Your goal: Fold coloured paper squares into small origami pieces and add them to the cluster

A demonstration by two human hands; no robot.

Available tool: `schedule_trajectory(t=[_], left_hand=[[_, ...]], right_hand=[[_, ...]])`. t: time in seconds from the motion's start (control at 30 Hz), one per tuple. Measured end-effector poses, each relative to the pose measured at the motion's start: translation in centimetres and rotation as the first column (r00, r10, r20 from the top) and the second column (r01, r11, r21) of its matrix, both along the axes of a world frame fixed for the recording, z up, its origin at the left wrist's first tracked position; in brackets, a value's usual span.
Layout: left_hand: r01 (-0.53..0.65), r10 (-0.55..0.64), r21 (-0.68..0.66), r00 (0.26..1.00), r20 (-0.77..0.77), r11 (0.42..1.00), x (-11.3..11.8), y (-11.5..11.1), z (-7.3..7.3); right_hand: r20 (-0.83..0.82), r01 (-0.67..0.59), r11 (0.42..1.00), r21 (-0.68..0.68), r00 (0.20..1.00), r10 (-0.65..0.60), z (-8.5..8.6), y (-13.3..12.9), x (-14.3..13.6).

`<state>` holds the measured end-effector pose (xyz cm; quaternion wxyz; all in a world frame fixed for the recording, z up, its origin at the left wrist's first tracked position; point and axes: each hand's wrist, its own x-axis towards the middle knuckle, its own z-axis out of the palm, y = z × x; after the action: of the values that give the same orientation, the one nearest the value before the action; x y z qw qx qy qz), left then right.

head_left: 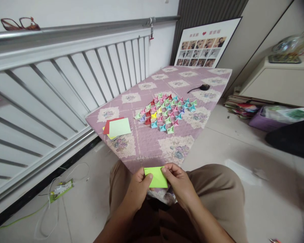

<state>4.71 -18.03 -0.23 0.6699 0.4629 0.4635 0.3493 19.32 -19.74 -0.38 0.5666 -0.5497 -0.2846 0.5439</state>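
A folded sheet of lime-green paper point(157, 179) is held over my lap, just off the table's near corner. My left hand point(139, 187) pinches its left side, thumb on the front. On the opposite side my right hand point(176, 180) grips the upper right corner between thumb and fingers. Creases show on the paper's face, and its top edge has more than one layer. Beyond, on the table, stand several rows of small folded paper pieces point(166, 113) in pink, red, green, blue and yellow. To their left lies a pile of flat square paper sheets point(120, 127), pale green on top.
A floral purple cloth covers the table point(144, 138). Toward its far side lies a small black object with a thin tail point(204, 87). A white radiator point(91, 67) borders the left, with glasses point(20, 24) on the pipe above. A power strip point(61, 189) with cables sits on the floor.
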Motion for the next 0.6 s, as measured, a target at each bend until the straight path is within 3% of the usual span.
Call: schedule_trajectory(t=[0.27,0.47,0.6], left_hand=[[-0.013,0.013,0.020,1.000,-0.007,1.000,0.2,0.0,-0.2],[-0.086,0.086,-0.014,0.996,-0.001,0.996,0.2,0.1,-0.5],[-0.093,0.093,-0.010,0.995,0.018,0.996,0.2,0.1,-0.5]], right_hand=[[0.115,0.006,1.000,0.029,0.993,-0.009,-0.6,-0.1,-0.1],[0.069,-0.052,0.999,0.012,0.996,0.051,-1.0,0.0,-0.5],[0.143,-0.055,0.998,0.037,0.989,0.049,-1.1,0.0,-0.5]])
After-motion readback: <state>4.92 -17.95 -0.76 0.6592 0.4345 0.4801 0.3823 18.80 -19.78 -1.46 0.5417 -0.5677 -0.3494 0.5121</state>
